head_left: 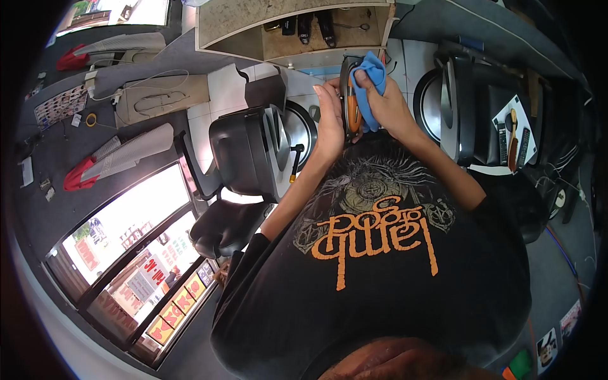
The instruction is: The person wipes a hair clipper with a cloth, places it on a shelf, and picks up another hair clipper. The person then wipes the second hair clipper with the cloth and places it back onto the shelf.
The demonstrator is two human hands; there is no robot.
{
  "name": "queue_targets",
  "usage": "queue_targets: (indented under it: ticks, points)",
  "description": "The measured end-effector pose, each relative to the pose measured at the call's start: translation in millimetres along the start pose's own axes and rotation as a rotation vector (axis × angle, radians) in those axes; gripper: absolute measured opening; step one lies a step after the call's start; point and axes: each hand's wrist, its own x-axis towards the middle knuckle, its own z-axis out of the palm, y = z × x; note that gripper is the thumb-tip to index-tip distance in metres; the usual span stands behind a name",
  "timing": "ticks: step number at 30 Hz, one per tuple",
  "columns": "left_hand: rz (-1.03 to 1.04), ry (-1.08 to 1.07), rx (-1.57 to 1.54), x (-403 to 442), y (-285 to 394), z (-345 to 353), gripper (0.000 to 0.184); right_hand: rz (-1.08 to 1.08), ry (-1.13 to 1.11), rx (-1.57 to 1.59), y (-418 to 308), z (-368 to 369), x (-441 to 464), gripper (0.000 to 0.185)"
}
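Between my hands is a long, narrow black and orange object (352, 104), held upright in front of my shirt; its exact kind I cannot make out. My left hand (329, 120) supports it from the left side, with the thumb raised and the other fingers partly hidden behind it. A blue cloth (373, 69) is bunched in my right hand (389, 109), which presses it against the object's right side. My right thumb lies over the cloth, and part of the cloth hangs below the fingers.
Beyond my hands stands a wooden cabinet (231, 31) with dark tools inside. Black salon chairs flank me, left (237, 152) and right (487, 82). On the right one lie a white sheet (516, 107), remotes and a brush. Windows (126, 221) and a counter with cables are at left.
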Motion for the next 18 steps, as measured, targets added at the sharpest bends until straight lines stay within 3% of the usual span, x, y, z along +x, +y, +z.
queue_targets:
  ticks: [7,10,13,18]
  points:
    - [-0.071,-0.086,-0.297,-3,7,5,0.079,0.154,0.008,0.284,8,-8,3,0.058]
    - [-0.088,-0.099,-0.381,0,12,5,0.09,0.099,0.051,0.486,-8,-7,-4,0.069]
    - [-0.074,-0.141,-0.369,1,17,6,0.097,0.085,-0.065,0.611,-5,-11,-4,0.075]
    - [-0.097,-0.111,-0.349,2,18,7,0.099,0.096,-0.079,0.576,-5,-13,-5,0.079]
